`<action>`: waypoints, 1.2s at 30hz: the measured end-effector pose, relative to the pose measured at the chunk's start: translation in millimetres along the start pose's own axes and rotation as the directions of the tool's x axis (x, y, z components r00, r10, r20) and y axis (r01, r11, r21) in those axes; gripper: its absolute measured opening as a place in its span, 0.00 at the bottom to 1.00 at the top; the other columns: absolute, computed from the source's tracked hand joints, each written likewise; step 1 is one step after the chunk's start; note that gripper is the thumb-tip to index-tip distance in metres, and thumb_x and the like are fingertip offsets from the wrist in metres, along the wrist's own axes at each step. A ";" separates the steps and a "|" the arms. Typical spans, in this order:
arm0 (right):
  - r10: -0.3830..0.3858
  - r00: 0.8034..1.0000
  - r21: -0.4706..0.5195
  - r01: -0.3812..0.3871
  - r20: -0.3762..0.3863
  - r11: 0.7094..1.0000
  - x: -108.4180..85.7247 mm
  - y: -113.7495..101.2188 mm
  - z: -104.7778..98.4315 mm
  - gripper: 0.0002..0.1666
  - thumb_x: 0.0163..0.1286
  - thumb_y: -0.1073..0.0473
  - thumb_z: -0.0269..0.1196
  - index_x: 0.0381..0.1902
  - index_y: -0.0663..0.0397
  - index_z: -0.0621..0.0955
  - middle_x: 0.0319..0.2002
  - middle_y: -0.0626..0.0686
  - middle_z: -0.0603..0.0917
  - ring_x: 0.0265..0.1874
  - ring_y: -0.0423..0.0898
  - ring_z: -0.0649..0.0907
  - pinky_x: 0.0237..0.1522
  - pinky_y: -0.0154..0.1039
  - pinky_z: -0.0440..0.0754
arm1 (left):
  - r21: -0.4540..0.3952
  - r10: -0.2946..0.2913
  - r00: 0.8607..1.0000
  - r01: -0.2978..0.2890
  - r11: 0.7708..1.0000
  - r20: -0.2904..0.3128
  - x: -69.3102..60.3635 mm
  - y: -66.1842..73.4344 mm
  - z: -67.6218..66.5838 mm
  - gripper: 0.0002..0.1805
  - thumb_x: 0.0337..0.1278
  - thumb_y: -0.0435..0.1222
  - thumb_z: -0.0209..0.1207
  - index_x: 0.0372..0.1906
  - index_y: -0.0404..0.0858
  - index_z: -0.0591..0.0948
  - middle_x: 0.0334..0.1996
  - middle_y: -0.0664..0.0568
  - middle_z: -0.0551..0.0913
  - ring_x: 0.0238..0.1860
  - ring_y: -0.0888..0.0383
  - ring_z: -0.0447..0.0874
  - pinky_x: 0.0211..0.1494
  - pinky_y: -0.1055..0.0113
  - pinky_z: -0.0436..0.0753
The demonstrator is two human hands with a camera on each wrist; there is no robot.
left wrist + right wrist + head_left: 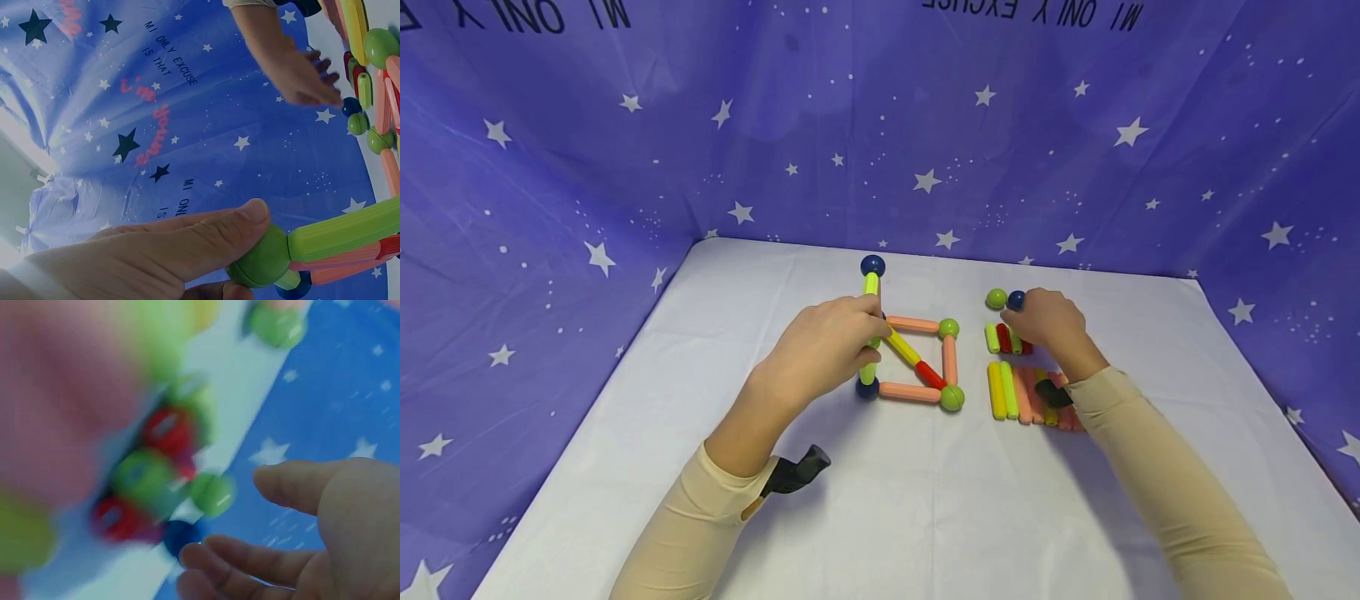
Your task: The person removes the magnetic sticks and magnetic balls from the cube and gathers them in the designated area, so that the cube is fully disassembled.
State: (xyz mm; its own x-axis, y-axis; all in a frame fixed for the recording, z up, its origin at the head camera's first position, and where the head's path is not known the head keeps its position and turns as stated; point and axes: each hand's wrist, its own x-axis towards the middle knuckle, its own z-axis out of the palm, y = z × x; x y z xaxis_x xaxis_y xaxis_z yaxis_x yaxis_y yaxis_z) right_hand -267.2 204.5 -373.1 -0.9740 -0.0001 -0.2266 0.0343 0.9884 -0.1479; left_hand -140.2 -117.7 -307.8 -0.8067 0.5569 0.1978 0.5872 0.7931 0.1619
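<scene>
My left hand [827, 346] pinches a green ball [257, 257] between thumb and fingers. Yellow-green magnetic rods [344, 231] join that ball, which is raised over a frame of pink rods [910, 392]. The frame has green balls [952, 397] and dark blue balls [872, 267] at its corners, and a yellow-and-red diagonal [904, 347]. At the right, my right hand [1048, 321] is spread with thumb and fingers apart. Its fingertips are beside a loose dark blue ball [181, 539]; whether they touch it I cannot tell. A loose green ball [996, 298] lies left of that one.
Short green and red rods [1003, 338] lie in a row just in front of the loose balls. Nearer, longer yellow, green and pink rods [1007, 392] lie side by side, partly under the right wrist camera [1052, 393]. A starry purple cloth [925, 133] backs the white table [895, 500].
</scene>
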 end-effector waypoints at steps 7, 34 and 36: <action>-0.313 0.940 0.154 0.332 -0.132 0.931 -27.0 -60.1 -6.9 0.23 0.68 0.46 0.60 0.51 0.58 0.79 0.37 0.54 0.82 0.28 0.48 0.80 0.28 0.42 0.79 | -0.154 0.027 1.000 -0.028 0.988 -0.010 3.2 -14.3 -2.5 0.13 0.56 0.37 0.69 0.47 0.45 0.87 0.44 0.59 0.77 0.38 0.62 0.77 0.38 0.68 0.78; -0.651 0.420 0.015 0.847 -0.633 0.532 -108.9 -165.1 40.9 0.19 0.61 0.57 0.71 0.49 0.55 0.80 0.43 0.53 0.72 0.32 0.40 0.76 0.34 0.31 0.77 | -1.000 -0.121 0.993 -0.013 0.028 -0.016 70.8 -105.7 75.1 0.21 0.74 0.31 0.47 0.68 0.36 0.69 0.53 0.43 0.76 0.59 0.46 0.75 0.70 0.54 0.62; -0.657 0.419 0.026 0.854 -0.627 0.520 -109.3 -164.3 43.0 0.20 0.61 0.57 0.71 0.50 0.55 0.81 0.44 0.53 0.72 0.34 0.40 0.77 0.35 0.31 0.78 | -0.999 -0.151 0.988 -0.034 -0.006 -0.032 65.0 -110.2 79.4 0.21 0.73 0.30 0.48 0.67 0.36 0.70 0.52 0.44 0.77 0.57 0.47 0.77 0.68 0.56 0.64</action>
State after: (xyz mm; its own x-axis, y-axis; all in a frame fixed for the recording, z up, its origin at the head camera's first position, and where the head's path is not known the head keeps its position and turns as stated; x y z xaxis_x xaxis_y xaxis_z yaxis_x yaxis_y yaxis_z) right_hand -156.8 35.5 -365.4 -0.5707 -0.5547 0.6055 -0.8082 0.5096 -0.2950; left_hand -262.6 -149.3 -389.5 -0.8837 0.4222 0.2022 0.0905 -0.2697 0.9587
